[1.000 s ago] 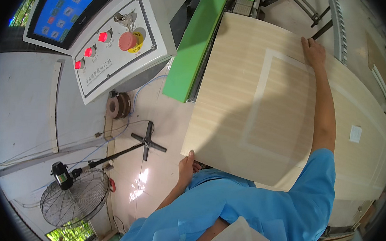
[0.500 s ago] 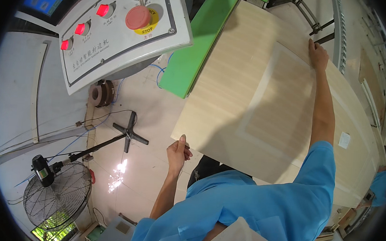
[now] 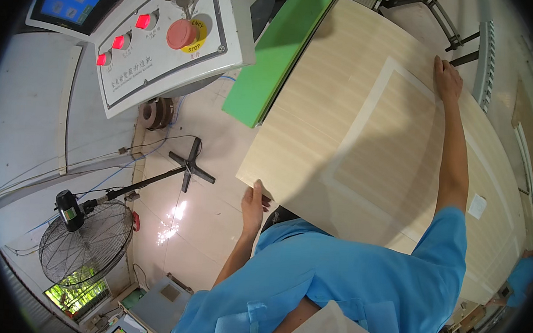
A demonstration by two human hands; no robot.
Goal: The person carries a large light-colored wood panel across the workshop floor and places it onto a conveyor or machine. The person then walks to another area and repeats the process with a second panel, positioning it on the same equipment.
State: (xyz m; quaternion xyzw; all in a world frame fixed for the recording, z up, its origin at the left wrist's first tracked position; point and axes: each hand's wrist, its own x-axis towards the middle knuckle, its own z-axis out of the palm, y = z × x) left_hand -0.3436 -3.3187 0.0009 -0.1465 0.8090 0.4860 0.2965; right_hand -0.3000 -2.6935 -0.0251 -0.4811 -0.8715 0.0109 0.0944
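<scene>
A large pale wood-grain board [image 3: 306,114] lies in front of me, its left edge along the green guard of a machine. My left hand [image 3: 255,207] grips the board's near edge close to the left corner, thumb on top and the other fingers below, partly hidden. Stretched far out, my right hand [image 3: 448,80] is on the board's far right edge, its fingers curled over that edge. A lighter rectangular outline [image 3: 367,114] shows on the board's face, and a small white label [image 3: 477,206] sits near my right upper arm.
The green machine guard [image 3: 285,58] borders the board. A control panel [image 3: 164,44] with red buttons and a screen stands at the upper left. A fan [image 3: 88,241] on a black stand and brown rolls [image 3: 155,113] are to the left. Another person's blue sleeve [image 3: 525,277] shows at the far right.
My view has shifted slightly, so the panel and fan appear further right. Both hands stay at the same board edges; the board's near-left corner seems marginally closer to the green guard.
</scene>
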